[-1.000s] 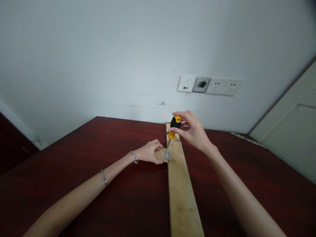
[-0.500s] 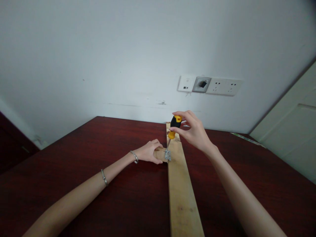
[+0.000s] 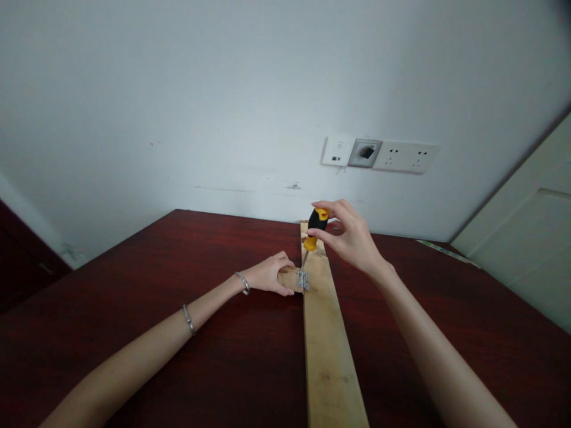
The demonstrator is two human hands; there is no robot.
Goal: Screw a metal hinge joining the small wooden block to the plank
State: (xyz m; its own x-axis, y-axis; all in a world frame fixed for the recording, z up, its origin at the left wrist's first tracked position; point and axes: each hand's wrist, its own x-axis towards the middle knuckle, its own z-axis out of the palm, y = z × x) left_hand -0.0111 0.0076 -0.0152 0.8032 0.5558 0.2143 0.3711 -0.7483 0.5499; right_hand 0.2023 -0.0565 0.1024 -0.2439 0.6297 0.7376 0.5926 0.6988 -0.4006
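Toward the counter's (image 3: 223, 246) far edge, we are pinching a block (image 3: 289, 280) in our left grip (image 3: 270, 273) and, in our right grip (image 3: 348, 235), a screwdriver (image 3: 317, 222) whose lean is perhaps risking a skid off the hinge (image 3: 304, 281) spanning block and board (image 3: 328, 345).

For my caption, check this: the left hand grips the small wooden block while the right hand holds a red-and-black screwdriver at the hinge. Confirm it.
The colour is wrong: the head view shows the right hand holding a yellow-and-black screwdriver at the hinge. The rest stands.
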